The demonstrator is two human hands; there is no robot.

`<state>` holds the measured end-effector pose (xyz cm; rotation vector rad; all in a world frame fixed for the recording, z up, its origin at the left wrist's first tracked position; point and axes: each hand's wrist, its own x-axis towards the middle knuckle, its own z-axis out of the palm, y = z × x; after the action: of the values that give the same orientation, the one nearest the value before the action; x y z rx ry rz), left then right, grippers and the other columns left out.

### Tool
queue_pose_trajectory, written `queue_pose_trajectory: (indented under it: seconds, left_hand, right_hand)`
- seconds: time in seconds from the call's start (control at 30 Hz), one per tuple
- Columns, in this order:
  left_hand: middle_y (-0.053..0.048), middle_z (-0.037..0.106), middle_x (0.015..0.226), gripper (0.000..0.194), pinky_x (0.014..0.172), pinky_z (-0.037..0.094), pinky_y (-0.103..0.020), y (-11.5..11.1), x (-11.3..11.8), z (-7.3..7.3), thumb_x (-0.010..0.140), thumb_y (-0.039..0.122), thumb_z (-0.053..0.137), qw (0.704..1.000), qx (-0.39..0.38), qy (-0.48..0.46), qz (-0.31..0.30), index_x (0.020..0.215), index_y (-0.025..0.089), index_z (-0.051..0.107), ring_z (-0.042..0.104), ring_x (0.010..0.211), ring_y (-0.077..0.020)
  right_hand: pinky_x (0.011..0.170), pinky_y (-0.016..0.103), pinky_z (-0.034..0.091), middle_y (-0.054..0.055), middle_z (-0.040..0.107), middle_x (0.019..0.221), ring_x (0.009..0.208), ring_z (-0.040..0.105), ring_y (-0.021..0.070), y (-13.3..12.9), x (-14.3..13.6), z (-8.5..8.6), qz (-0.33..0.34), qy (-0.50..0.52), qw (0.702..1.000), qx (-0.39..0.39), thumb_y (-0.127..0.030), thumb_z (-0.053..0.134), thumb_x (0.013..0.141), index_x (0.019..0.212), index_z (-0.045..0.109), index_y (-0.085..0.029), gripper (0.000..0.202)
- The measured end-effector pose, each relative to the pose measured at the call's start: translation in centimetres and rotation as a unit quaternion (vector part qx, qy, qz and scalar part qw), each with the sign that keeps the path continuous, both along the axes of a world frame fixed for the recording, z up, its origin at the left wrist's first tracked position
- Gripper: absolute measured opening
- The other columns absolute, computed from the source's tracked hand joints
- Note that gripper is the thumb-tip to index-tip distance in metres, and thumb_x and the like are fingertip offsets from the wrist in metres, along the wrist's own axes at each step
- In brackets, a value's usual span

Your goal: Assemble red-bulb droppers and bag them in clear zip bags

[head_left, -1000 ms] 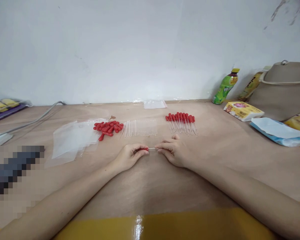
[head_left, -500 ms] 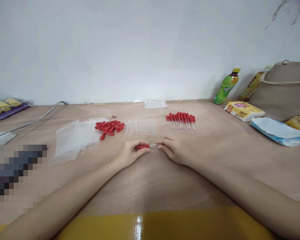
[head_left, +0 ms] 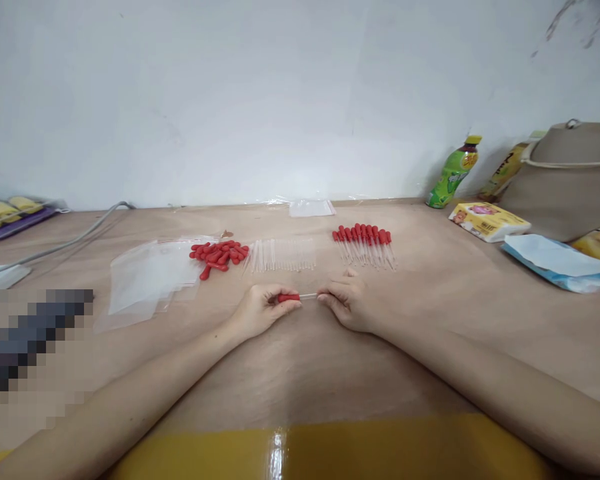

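Observation:
My left hand (head_left: 265, 309) pinches a red rubber bulb (head_left: 289, 298) between thumb and fingers. A thin clear tube (head_left: 309, 295) runs from the bulb's open end to my right hand (head_left: 347, 301), whose thumb and fingertips grip its other end. Behind my left hand lies a pile of loose red bulbs (head_left: 219, 255). To its right, several clear tubes (head_left: 283, 255) lie side by side in a row. Farther right, behind my right hand, is a row of tubes topped with red bulbs (head_left: 364, 243).
Clear plastic bags (head_left: 140, 277) lie at the left, near a grey cable (head_left: 83, 233). A small bag (head_left: 311, 208) is by the wall. A green bottle (head_left: 453, 173), tissue pack (head_left: 489, 221), blue-white packet (head_left: 560, 262) and grey bag (head_left: 565, 180) stand or lie at the right.
My right hand has shifted slightly right and down, and its fingers are more closed around the tube's end. The bulb in my left hand has tilted and lowered slightly.

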<state>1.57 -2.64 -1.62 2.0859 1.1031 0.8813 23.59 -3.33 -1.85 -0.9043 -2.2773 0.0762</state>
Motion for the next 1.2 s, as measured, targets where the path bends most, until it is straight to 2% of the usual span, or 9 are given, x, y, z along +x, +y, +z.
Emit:
queue_pose_trajectory:
  seconds: [0.27, 0.53, 0.67, 0.8, 0.9, 0.97, 1.07, 1.13, 1.2]
  left_hand:
    - [-0.004, 0.07, 0.082, 0.019, 0.065, 0.052, -0.024, -0.3, 0.1, 0.3, 0.076, 0.03, 0.063, 0.999, 0.036, 0.01, -0.018, 0.087, 0.015, 0.067, 0.064, 0.069, -0.0146]
    - [-0.004, 0.071, 0.082, 0.019, 0.064, 0.052, -0.025, 0.0, -0.1, 0.2, 0.077, 0.03, 0.062, 0.998, 0.059, 0.024, -0.024, 0.088, 0.016, 0.068, 0.065, 0.07, -0.015]
    - [-0.004, 0.07, 0.085, 0.018, 0.067, 0.053, -0.025, 0.3, -0.2, 0.0, 0.078, 0.029, 0.061, 0.997, 0.065, 0.028, -0.02, 0.09, 0.017, 0.067, 0.065, 0.074, -0.0154]
    - [-0.003, 0.066, 0.087, 0.032, 0.068, 0.053, -0.026, 0.2, -0.2, 0.2, 0.078, 0.026, 0.061, 0.997, 0.075, 0.019, -0.014, 0.109, 0.018, 0.058, 0.062, 0.07, -0.0122]
    - [-0.002, 0.058, 0.086, 0.044, 0.058, 0.05, -0.023, 0.2, -0.2, 0.5, 0.076, 0.026, 0.062, 0.997, 0.078, 0.021, 0.004, 0.117, 0.018, 0.05, 0.055, 0.061, -0.009]
    - [-0.001, 0.055, 0.082, 0.034, 0.055, 0.048, -0.021, 0.3, -0.1, 0.6, 0.077, 0.026, 0.061, 0.996, 0.083, 0.044, -0.002, 0.109, 0.018, 0.054, 0.052, 0.06, -0.0086]
    - [-0.001, 0.055, 0.076, 0.016, 0.056, 0.045, -0.022, 0.4, -0.1, 0.7, 0.079, 0.025, 0.058, 0.992, 0.094, 0.083, -0.015, 0.092, 0.016, 0.061, 0.052, 0.061, -0.0096]
    - [-0.002, 0.056, 0.076, 0.013, 0.056, 0.045, -0.023, 0.4, -0.1, 0.7, 0.079, 0.025, 0.057, 0.991, 0.094, 0.091, -0.018, 0.087, 0.016, 0.062, 0.052, 0.061, -0.01]
    - [-0.003, 0.056, 0.078, 0.012, 0.057, 0.045, -0.023, 0.4, -0.1, 0.7, 0.08, 0.025, 0.057, 0.991, 0.092, 0.09, -0.022, 0.086, 0.016, 0.062, 0.052, 0.062, -0.0102]
  right_hand:
    - [0.066, 0.03, 0.024, 0.0, 0.062, 0.061, 0.053, 0.047, 0.0101, -0.5, -0.5, 0.3, -0.015, -0.052, 0.998, -0.013, -0.024, 0.036, 0.09, 0.072, 0.057, -0.017, 0.029]
    - [0.067, 0.029, 0.024, -0.002, 0.058, 0.058, 0.051, 0.042, 0.0088, -0.3, -0.8, 0.6, -0.016, -0.07, 0.993, -0.089, -0.025, 0.033, 0.091, 0.066, 0.054, -0.017, 0.034]
    - [0.069, 0.03, 0.026, 0.0, 0.06, 0.063, 0.059, 0.047, 0.011, -0.8, -0.8, 1.8, -0.021, -0.108, 0.991, -0.076, -0.028, 0.039, 0.09, 0.067, 0.058, -0.018, 0.031]
    - [0.066, 0.028, 0.029, 0.003, 0.062, 0.072, 0.069, 0.052, 0.0138, -1.0, 0.0, 3.3, -0.029, -0.135, 0.988, -0.071, -0.026, 0.049, 0.083, 0.068, 0.063, -0.019, 0.022]
    - [0.056, 0.025, 0.03, 0.002, 0.061, 0.065, 0.058, 0.05, 0.012, 0.5, 1.7, 3.8, -0.109, -0.092, 0.982, -0.123, -0.027, 0.047, 0.082, 0.065, 0.063, -0.019, 0.024]
    - [0.051, 0.025, 0.029, 0.001, 0.059, 0.058, 0.054, 0.05, 0.0125, 2.3, 3.1, 4.0, -0.206, -0.047, 0.965, -0.152, -0.032, 0.047, 0.081, 0.065, 0.063, -0.019, 0.026]
    - [0.051, 0.025, 0.031, 0.003, 0.06, 0.061, 0.057, 0.053, 0.0146, 5.3, 4.8, 4.1, -0.358, 0.004, 0.923, -0.144, -0.038, 0.047, 0.079, 0.061, 0.061, -0.018, 0.03]
    - [0.052, 0.025, 0.032, 0.004, 0.061, 0.063, 0.061, 0.055, 0.0163, 6.9, 5.4, 4.1, -0.418, 0.004, 0.895, -0.153, -0.04, 0.048, 0.077, 0.061, 0.061, -0.019, 0.03]
    - [0.054, 0.026, 0.033, 0.006, 0.062, 0.065, 0.065, 0.056, 0.018, 8.0, 5.4, 4.0, -0.449, -0.007, 0.878, -0.167, -0.04, 0.049, 0.076, 0.062, 0.061, -0.019, 0.029]
